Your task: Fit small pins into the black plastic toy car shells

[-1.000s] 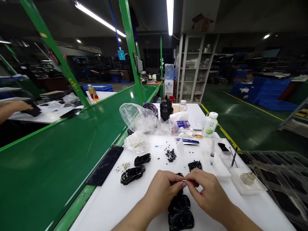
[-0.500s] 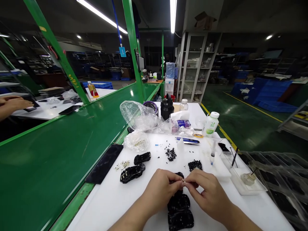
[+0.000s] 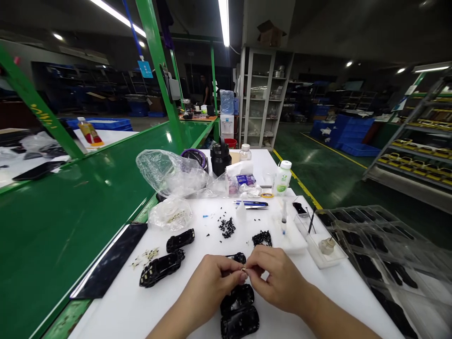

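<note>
Over the white work surface, my left hand and my right hand meet fingertip to fingertip. Both pinch one tiny pale piece, mostly covered by the fingers. Below and behind them lie black toy car bodies in a column, partly hidden by my hands. Two more black car bodies rest to the left, beside small pale parts. Beyond my hands are a loose scatter of tiny black parts and a denser pile of black parts.
Plastic bags, a black bottle, a white bottle and a blue cutter stand or lie farther back. On the right are a syringe, a small glass jar and clear trays. A dark panel lies left.
The view has turned right, so the scene has shifted left. Another person's hands at the far left are out of view. My hands keep the same pinch on the tiny piece.
</note>
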The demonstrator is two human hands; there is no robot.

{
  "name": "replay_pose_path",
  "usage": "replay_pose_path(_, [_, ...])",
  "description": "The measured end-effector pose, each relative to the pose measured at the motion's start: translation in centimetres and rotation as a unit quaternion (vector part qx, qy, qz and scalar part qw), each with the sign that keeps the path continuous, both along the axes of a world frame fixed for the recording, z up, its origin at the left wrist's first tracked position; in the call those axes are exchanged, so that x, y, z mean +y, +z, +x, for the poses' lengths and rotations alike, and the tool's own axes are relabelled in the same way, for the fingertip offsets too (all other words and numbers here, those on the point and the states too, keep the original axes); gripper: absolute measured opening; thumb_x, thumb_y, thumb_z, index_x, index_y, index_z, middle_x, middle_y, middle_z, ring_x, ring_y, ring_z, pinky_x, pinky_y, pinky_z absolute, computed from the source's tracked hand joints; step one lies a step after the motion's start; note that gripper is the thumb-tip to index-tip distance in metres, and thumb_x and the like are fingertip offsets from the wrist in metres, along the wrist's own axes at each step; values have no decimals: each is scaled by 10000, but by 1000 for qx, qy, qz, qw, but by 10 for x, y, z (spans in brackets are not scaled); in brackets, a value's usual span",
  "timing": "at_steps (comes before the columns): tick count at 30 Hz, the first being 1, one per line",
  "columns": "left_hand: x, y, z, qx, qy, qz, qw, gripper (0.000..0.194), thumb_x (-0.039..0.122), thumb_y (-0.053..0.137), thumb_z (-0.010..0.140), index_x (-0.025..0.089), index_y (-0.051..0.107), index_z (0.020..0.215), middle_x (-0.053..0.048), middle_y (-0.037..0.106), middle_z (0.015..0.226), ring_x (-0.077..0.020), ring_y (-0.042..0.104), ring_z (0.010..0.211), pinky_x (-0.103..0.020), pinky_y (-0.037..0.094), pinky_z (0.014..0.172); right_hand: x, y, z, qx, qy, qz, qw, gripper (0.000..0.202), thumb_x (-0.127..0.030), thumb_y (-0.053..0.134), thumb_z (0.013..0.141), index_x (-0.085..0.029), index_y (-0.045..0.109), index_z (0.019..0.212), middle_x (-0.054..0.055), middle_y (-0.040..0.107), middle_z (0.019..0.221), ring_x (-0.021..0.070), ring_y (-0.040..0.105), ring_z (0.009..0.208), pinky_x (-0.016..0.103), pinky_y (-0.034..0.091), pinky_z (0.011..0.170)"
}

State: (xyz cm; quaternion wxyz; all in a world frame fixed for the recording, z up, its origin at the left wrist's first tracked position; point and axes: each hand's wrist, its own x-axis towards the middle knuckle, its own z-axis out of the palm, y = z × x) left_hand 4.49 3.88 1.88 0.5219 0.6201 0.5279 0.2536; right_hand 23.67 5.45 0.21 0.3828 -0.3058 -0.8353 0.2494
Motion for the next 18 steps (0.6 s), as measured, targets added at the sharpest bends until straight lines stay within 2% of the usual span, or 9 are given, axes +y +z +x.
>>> replay_pose_path(5, [2, -1, -2, -65, 30, -23, 997, 291, 411, 664, 791, 151, 749, 891, -20, 633, 706, -134, 469, 627, -251, 367, 574, 0, 1, -1, 44, -26, 5, 999, 121, -89, 525, 832, -192, 578, 799, 0, 550, 722, 117, 501, 608, 242, 390, 565])
replay_pose_path(13, [5, 0, -2, -85, 48, -5, 995, 253, 408, 669, 783, 157, 696, 770, 14, 558, 607, -111, 449, 564, -235, 368, 539, 0, 2, -4, 63, -34, 1, 997, 114, -88, 531, 825, -194, 561, 796, -14, 530, 702, 108, 484, 598, 237, 379, 566])
replay_pose_path(18, [5, -2, 0, -132, 40, -7, 990, 257, 416, 671, 786, 159, 680, 781, 11, 576, 657, -105, 470, 577, -229, 388, 552, 0, 0, -5, 67, -41, 9, 997, 120, -85, 522, 814, -199, 528, 779, -24, 501, 689, 105, 469, 591, 234, 363, 554])
